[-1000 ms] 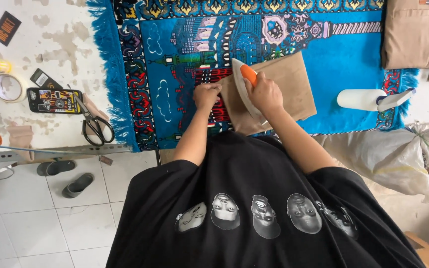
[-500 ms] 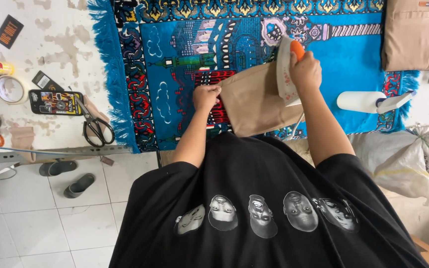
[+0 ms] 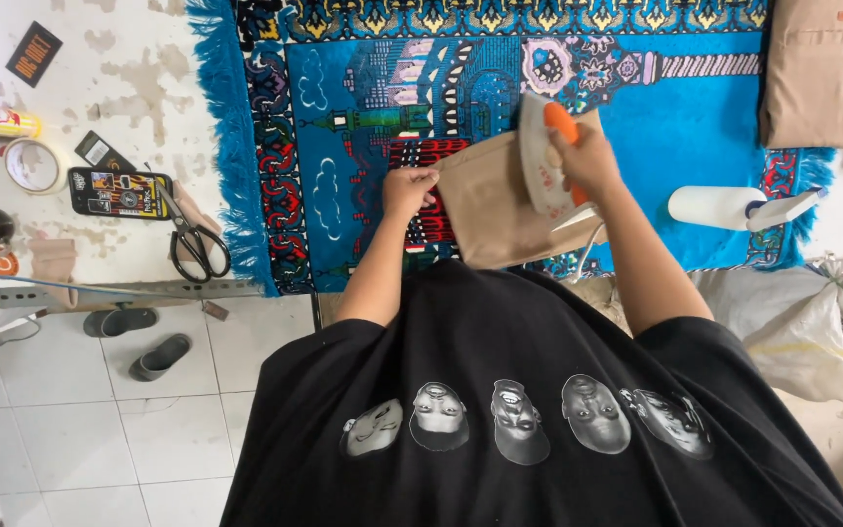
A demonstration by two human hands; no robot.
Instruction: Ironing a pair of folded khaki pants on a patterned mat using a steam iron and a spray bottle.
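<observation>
Overhead, a blue patterned rug with a fringed edge covers a worn white table, padding it as an ironing surface. On the rug lies a tan fabric piece. The right hand is closed around the orange handle of an iron, tilted up on the cloth's far edge. The left hand pinches the cloth's left corner, keeping it taut. Black scissors rest near the table edge.

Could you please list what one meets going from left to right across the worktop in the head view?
Roll of tape → phone → scissors → left hand → tan fabric piece → iron in the right hand → white spray bottle.
</observation>
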